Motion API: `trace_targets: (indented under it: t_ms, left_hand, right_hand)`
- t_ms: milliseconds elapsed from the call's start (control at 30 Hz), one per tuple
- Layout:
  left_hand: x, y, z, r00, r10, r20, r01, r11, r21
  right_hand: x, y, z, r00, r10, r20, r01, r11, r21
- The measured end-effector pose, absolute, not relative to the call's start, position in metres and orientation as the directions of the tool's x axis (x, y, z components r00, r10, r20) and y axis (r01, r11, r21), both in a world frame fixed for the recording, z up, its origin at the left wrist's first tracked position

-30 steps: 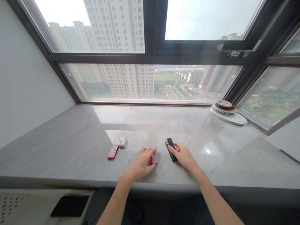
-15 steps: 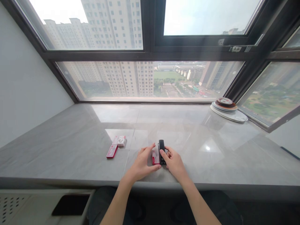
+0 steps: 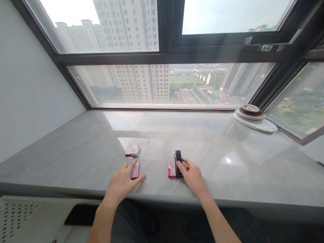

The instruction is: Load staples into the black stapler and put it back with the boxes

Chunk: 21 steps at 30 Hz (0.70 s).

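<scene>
My right hand [image 3: 193,175] grips a black stapler [image 3: 178,157] on the counter, thumb on top and fingers along its right side. Against the stapler's left side lies a small red-and-white box [image 3: 171,168]. My left hand [image 3: 123,180] is spread around a flat pink-and-white box [image 3: 135,170]. Its index fingertip is at the box's upper left edge, while the thumb reaches out past the lower right, apart from it. Farther back, a small white-and-pink box [image 3: 135,150] sits beside or partly on another pink box [image 3: 128,150].
The grey tiled counter [image 3: 76,152] runs along the windows, its front edge close to my body. A stack of plates [image 3: 253,117] stands at the back right corner. Below the counter at left is a white perforated surface [image 3: 20,216] with a dark opening.
My left hand has left the stapler's side and moved left to the pink boxes. The flat pink box has shifted nearer and rightward, away from the other two. My right hand stays on the stapler.
</scene>
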State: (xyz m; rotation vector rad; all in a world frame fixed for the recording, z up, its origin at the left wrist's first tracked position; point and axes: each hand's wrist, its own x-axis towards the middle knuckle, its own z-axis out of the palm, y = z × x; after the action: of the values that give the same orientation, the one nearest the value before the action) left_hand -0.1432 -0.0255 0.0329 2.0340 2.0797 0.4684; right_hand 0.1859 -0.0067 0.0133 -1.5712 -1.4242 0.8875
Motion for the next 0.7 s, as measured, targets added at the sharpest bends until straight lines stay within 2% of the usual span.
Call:
trace_targets:
  t_ms: [133, 233, 333, 467, 600, 700]
  left_hand:
    - [-0.122, -0.026, 0.049, 0.147, 0.989, -0.015, 0.821, -0.113, 0.560]
    - [-0.097, -0.016, 0.058, 0.199, 0.978, 0.059, 0.740, -0.190, 0.646]
    - [-0.061, -0.005, 0.063, 0.313, 0.932, 0.180, 0.662, -0.350, 0.662]
    - [-0.021, 0.006, 0.061, 0.471, 0.855, 0.215, 0.603, -0.491, 0.629]
    - [-0.007, 0.005, 0.052, 0.515, 0.834, 0.195, 0.599, -0.514, 0.614]
    - [-0.007, 0.002, 0.048, 0.517, 0.835, 0.189, 0.585, -0.506, 0.634]
  right_hand:
    - [0.186, -0.007, 0.012, 0.114, 0.993, 0.043, 0.440, -0.012, -0.898]
    - [0.185, -0.007, 0.012, 0.112, 0.993, 0.040, 0.444, -0.014, -0.896]
    - [0.185, -0.007, 0.015, 0.111, 0.993, 0.048, 0.444, -0.006, -0.896]
    - [0.186, -0.010, 0.019, 0.100, 0.994, 0.040, 0.435, -0.007, -0.900]
    - [0.187, -0.015, 0.021, 0.056, 0.998, -0.033, 0.400, -0.053, -0.915]
    - [0.186, -0.018, 0.019, 0.072, 0.997, -0.034, 0.401, -0.060, -0.914]
